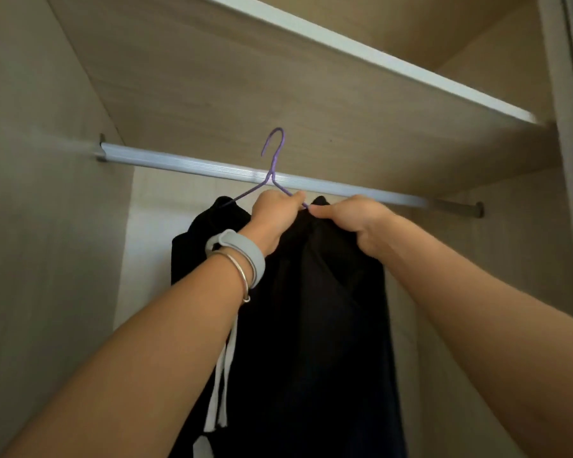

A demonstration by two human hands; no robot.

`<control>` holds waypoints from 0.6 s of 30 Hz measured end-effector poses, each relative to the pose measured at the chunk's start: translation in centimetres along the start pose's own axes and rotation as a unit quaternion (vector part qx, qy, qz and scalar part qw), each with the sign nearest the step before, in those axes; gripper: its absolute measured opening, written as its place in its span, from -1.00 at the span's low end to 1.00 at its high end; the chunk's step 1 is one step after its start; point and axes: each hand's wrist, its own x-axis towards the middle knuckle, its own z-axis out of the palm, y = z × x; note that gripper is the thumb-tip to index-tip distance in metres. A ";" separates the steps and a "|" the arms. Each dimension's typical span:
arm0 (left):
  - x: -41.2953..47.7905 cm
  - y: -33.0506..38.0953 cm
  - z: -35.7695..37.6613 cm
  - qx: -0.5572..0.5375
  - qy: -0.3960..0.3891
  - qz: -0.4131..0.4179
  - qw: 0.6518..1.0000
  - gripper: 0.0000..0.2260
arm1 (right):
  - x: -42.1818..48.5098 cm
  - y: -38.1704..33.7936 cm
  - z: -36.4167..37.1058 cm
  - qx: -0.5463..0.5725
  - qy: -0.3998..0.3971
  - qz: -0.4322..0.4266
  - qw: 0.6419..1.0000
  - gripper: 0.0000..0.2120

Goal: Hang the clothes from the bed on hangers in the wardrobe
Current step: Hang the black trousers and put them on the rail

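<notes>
Just under the wardrobe rail [186,165], a purple hanger [273,166] is gripped in the closed left hand [273,214], its hook raised above the rail; the black garment [315,325] draped on it is pinched at the top by the right hand [351,219]

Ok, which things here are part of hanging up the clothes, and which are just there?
Part of the job: purple hanger, black garment draped on it, wardrobe rail, left hand and right hand, both gripping at the hanger.

Just there: shelf above, grey wristband, bangle.
</notes>
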 end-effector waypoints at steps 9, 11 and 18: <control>3.3 -1.3 -7.0 -0.075 0.091 -0.092 0.989 -0.69 | 1.5 -2.1 8.9 0.131 -0.122 -0.014 0.984 -0.84; 3.1 -1.8 -8.6 -0.064 0.107 -0.094 0.988 -0.71 | 0.7 -1.8 10.6 0.130 -0.138 -0.023 0.982 -0.69; 0.8 -3.3 -14.0 -0.020 0.198 -0.108 0.974 -0.81 | -2.3 -1.3 14.5 0.140 -0.261 -0.020 0.955 -0.69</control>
